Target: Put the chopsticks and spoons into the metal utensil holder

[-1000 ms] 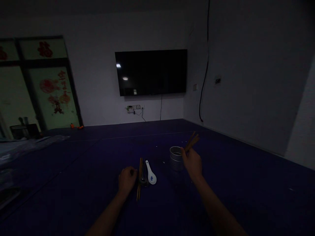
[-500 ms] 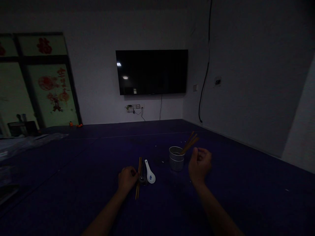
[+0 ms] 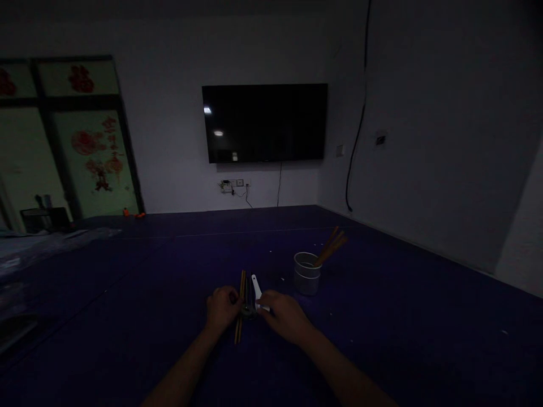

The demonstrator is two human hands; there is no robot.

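Observation:
A small metal cup (image 3: 306, 273) stands on the dark blue table (image 3: 382, 316) with a pair of wooden chopsticks (image 3: 331, 246) leaning out of it to the right. Left of it lie another pair of chopsticks (image 3: 241, 305), a dark spoon (image 3: 248, 308) and a white ceramic spoon (image 3: 256, 287). My left hand (image 3: 221, 308) rests curled on the table, touching the lying chopsticks. My right hand (image 3: 285, 316) is over the bowl end of the white spoon, fingers closing on it.
A black television (image 3: 265, 123) hangs on the far white wall above a socket strip (image 3: 231, 185). A glass door with red paper cutouts (image 3: 91, 152) is at the left. Crumpled clear plastic (image 3: 29, 249) lies on the table's far left.
My right hand let go of the chopsticks, which now stand in the cup, and moved left and down onto the white spoon. My left hand stayed put.

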